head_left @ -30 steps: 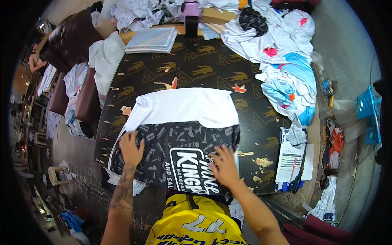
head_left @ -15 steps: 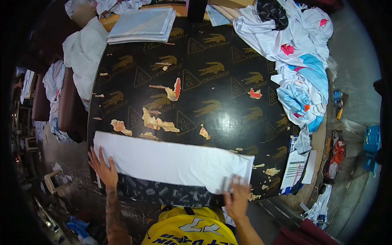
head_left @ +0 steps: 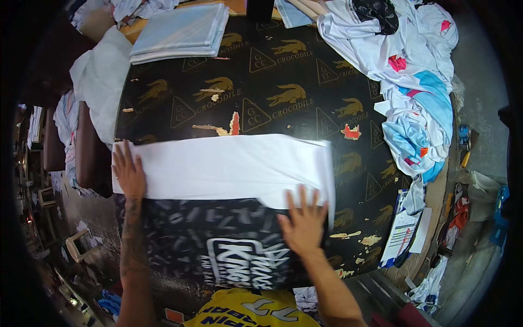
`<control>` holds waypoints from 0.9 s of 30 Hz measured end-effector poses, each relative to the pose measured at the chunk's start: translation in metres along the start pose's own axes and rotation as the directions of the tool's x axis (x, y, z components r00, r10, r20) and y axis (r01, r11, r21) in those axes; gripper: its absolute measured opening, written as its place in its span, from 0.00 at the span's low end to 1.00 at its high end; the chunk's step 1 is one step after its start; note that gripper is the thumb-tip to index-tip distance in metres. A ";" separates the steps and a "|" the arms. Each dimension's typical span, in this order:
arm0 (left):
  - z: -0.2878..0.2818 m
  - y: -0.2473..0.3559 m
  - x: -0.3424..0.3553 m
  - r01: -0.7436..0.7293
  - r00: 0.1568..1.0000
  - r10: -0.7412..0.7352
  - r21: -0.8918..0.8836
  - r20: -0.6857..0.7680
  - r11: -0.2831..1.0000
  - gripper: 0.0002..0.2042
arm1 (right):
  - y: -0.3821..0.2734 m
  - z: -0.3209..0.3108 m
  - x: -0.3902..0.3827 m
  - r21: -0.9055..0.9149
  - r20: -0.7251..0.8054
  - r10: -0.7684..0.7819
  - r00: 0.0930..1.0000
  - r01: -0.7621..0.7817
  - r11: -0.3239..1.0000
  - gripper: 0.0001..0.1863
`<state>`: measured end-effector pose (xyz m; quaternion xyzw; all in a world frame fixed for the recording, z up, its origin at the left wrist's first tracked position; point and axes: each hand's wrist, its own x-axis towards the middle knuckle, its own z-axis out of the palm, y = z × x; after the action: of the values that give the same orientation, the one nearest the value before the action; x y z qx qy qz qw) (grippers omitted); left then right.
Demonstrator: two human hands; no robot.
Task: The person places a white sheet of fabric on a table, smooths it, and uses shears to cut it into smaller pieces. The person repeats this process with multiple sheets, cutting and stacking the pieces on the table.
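A piece of fabric (head_left: 218,169) lies across the near part of the black table. Its far band is white, and its near part (head_left: 180,229) is black with grey flecks and a white print. My left hand (head_left: 128,173) rests on the white band's left end, fingers stretched toward the far edge. On the right, where white meets black, my right hand (head_left: 304,220) lies flat with fingers spread. Neither hand grips anything. The cloth's near edge passes out of sight by my yellow shirt (head_left: 245,310).
A folded pale-blue fabric stack (head_left: 180,32) sits at the far left of the worn black tabletop (head_left: 229,114). Crumpled white and blue garments (head_left: 419,109) heap along the right edge, near papers on a clipboard (head_left: 400,234). Brown padded seats (head_left: 92,147) stand at left.
Both hands and the fabric have moved away from me, farther up the table. More of the black printed part now shows. The right hand's fingers, blurred before, are now spread flat.
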<state>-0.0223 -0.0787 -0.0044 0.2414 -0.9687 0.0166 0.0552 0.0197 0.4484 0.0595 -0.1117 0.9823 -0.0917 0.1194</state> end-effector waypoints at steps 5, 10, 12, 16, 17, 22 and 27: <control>0.012 0.110 -0.011 -0.330 0.944 0.317 -0.312 -0.092 0.891 0.37 | 0.104 -0.038 -0.066 0.003 0.004 0.344 0.939 -0.344 0.939 0.38; -0.012 0.002 0.046 -0.193 0.981 0.195 0.109 -0.004 0.975 0.33 | 0.013 -0.038 -0.029 0.208 -0.081 0.141 0.987 -0.121 0.971 0.37; -0.013 -0.040 0.056 0.057 0.990 -0.076 0.150 0.119 0.987 0.32 | -0.036 -0.014 0.016 0.237 -0.020 -0.041 0.999 0.045 0.970 0.37; 0.008 -0.012 0.047 0.011 0.996 -0.002 0.100 -0.091 0.995 0.32 | -0.017 -0.002 0.059 0.046 -0.074 -0.085 0.994 0.089 0.995 0.38; 0.014 0.015 0.044 0.068 0.998 -0.066 0.087 -0.020 0.994 0.32 | 0.010 -0.010 0.055 -0.029 -0.049 0.039 0.998 -0.041 0.999 0.39; 0.017 0.095 0.039 -0.234 0.972 0.228 -0.226 -0.053 0.946 0.37 | 0.113 -0.039 0.026 0.042 -0.067 0.181 0.981 -0.179 0.983 0.42; 0.007 0.092 0.110 -0.188 0.981 0.188 0.003 -0.048 0.982 0.37 | 0.116 -0.031 0.136 -0.103 -0.179 0.196 0.964 -0.217 0.971 0.41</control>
<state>-0.1625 -0.0486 0.0011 0.1484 -0.9856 0.0268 0.0767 -0.1403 0.5315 0.0361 -0.0073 0.9989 -0.0279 0.0381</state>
